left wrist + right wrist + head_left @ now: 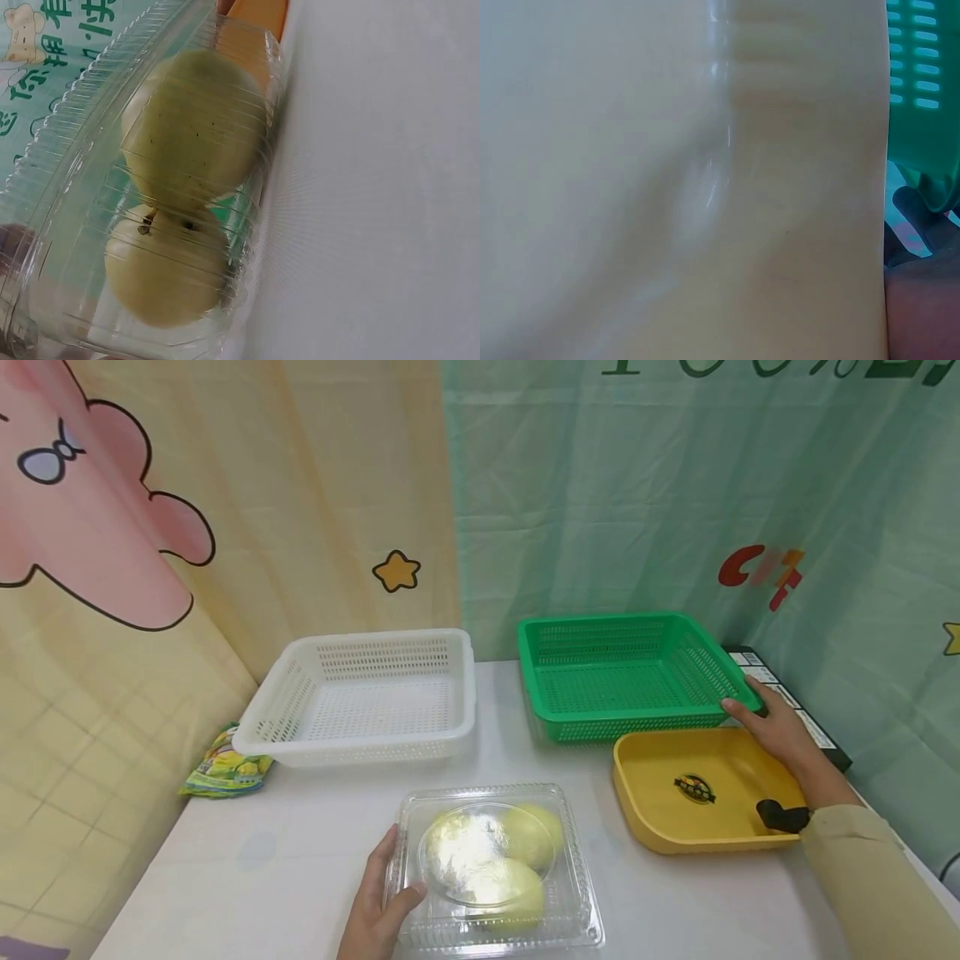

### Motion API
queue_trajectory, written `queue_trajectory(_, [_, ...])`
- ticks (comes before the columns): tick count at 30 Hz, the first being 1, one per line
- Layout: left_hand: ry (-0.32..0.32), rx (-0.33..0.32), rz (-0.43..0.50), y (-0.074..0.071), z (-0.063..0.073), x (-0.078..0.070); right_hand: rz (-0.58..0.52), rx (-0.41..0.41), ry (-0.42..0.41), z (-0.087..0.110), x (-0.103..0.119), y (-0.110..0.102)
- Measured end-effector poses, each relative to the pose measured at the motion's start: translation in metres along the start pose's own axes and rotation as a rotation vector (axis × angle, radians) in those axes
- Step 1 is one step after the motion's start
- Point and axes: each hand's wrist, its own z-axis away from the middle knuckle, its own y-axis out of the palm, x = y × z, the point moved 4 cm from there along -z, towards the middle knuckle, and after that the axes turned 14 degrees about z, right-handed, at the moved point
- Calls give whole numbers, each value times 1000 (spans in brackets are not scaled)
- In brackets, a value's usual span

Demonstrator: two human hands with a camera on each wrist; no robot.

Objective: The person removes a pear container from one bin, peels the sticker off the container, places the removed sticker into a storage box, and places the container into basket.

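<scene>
My left hand (375, 906) grips the left side of a clear plastic clamshell box (577, 906), its thumb over the lid edge. Three pale yellow-green fruits (510, 893) lie inside; in the left wrist view two fruits (191, 131) show through the ribbed wall, with short dark stems. At the right, my right hand (783, 731) holds the front right corner of a green plastic basket (600, 728), thumb in front and fingers along its outer side. Under that arm lies a yellow tray (720, 827), which fills most of the right wrist view.
A white slotted basket (352, 750) stands at the back left, with a colourful packet (228, 768) against its left side. Behind my right hand lies a flat dark-edged box with white labels (813, 727). Printed curtains (600, 527) enclose the table on the back and sides.
</scene>
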Motion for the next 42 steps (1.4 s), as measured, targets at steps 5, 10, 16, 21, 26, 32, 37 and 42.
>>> queue_trajectory(5, [42, -12, -20, 0, 1, -4, -13, 12, 3, 0, -2, 1])
queue_trajectory(10, [62, 7, 4, 3, 2, -10, -13, 15, 10, 0, -2, 1])
queue_trajectory(16, [72, -7, -10, 5, 3, -13, -23, 4, -1, 0, -1, 1])
queue_trajectory(21, [32, -54, -33, 4, 3, -13, -17, -2, -3, 0, -1, 1])
queue_trajectory(26, [-15, -62, 5, 5, 2, -15, -19, -10, -16, 1, -1, 0])
queue_trajectory(32, [-59, -70, 140, 3, -3, -21, -32, -7, -17, 0, -2, 1])
queue_trajectory(37, [-35, -51, 248, 2, -8, -35, -34, -3, -12, 0, -2, 0])
queue_trajectory(42, [-58, -38, 290, 6, -16, -55, -39, -3, -9, 0, -2, 0])
